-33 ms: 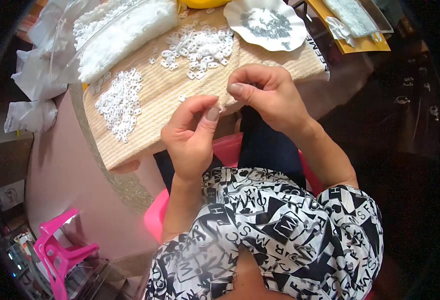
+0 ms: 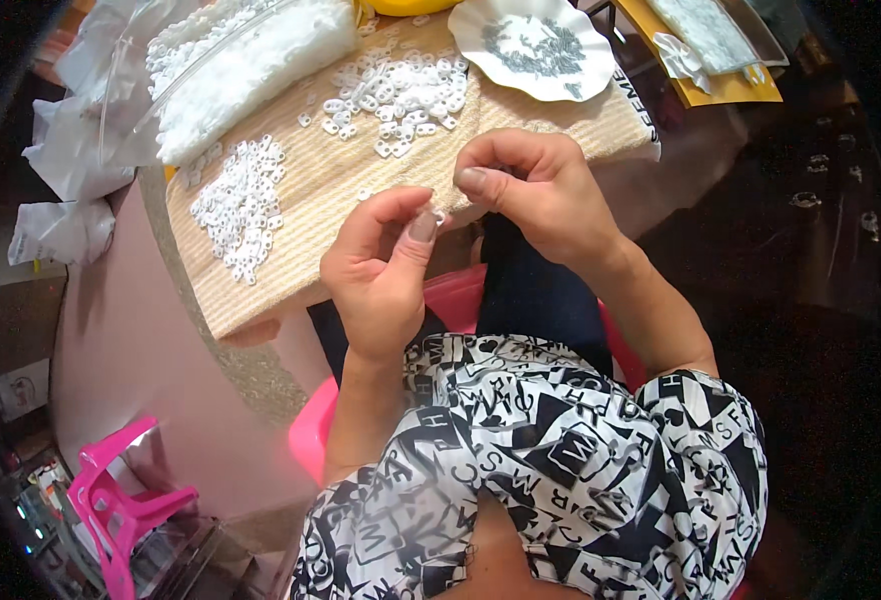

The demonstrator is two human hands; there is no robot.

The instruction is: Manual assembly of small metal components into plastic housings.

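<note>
The left hand [image 2: 376, 270] pinches a small, white, plastic-looking piece [image 2: 441, 216] that peeks out right of its thumb tip, facing the right hand [image 2: 551, 195], whose thumb presses its forefinger; I can't tell what's between them, nor the piece's long axis.

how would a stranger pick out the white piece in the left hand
Start at the beige striped cloth, then go to the left hand at its near edge. At the tips of that hand's fingers is a small white piece. Unlike the white pieces heaped on the cloth, it is held up, off the surface.
</note>
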